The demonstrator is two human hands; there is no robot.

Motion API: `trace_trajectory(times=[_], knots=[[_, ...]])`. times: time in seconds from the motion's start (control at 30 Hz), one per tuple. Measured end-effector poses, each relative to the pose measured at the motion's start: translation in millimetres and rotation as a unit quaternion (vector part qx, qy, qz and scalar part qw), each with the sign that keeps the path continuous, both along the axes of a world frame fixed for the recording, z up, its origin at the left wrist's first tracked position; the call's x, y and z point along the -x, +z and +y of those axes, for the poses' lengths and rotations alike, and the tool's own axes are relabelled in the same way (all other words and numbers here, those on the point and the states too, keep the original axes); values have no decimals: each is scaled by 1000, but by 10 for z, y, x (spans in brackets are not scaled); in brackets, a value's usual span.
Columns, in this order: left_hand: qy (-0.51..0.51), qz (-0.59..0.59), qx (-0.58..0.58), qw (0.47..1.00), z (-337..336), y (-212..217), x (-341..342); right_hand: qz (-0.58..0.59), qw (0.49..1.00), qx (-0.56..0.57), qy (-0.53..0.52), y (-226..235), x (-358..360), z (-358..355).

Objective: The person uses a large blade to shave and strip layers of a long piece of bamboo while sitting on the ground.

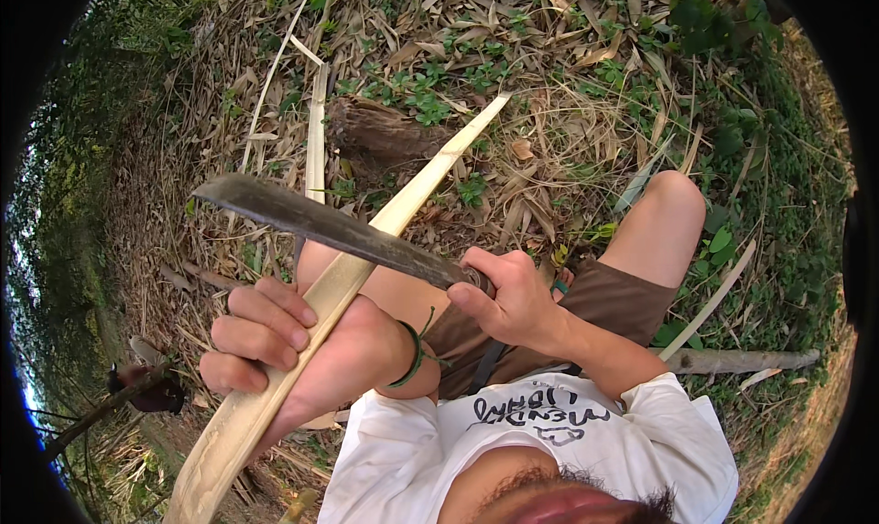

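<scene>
My left hand [348, 352] is closed around a long pale strip of split wood, perhaps bamboo [417, 199]. The strip slants from the lower left up to a narrow tip over the leaf litter. My right hand [517, 295] grips the handle of a machete [330, 224], whose dark blade points to the upper left. The blade crosses the strip just beyond my left hand, and appears to lie against it. Most of the handle is hidden by my right fingers. A green cord is tied around my left wrist.
A short brown log [389, 130] lies ahead among dry leaves and small green plants. Other pale strips [316, 144] rest left of it. On the right are a thin branch [746, 360] and another strip [710, 302]. My bent bare knee [673, 204] rises at the right.
</scene>
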State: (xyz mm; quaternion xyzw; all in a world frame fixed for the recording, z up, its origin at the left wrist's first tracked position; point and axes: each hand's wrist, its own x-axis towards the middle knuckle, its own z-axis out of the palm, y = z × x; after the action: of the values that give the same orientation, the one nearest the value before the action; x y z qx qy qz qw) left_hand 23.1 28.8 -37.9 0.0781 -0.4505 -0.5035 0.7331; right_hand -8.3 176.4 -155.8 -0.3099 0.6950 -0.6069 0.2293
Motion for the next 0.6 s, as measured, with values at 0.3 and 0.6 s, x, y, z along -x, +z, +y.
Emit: trace_trajectory(times=[0.3, 0.6], knots=[[-6, 37, -24, 999, -153, -79, -48, -54, 996, -69, 22, 55, -33, -108], [-29, 24, -8, 999, -196, -114, -106, -98, 960, -241, -106, -995, 502, -86]])
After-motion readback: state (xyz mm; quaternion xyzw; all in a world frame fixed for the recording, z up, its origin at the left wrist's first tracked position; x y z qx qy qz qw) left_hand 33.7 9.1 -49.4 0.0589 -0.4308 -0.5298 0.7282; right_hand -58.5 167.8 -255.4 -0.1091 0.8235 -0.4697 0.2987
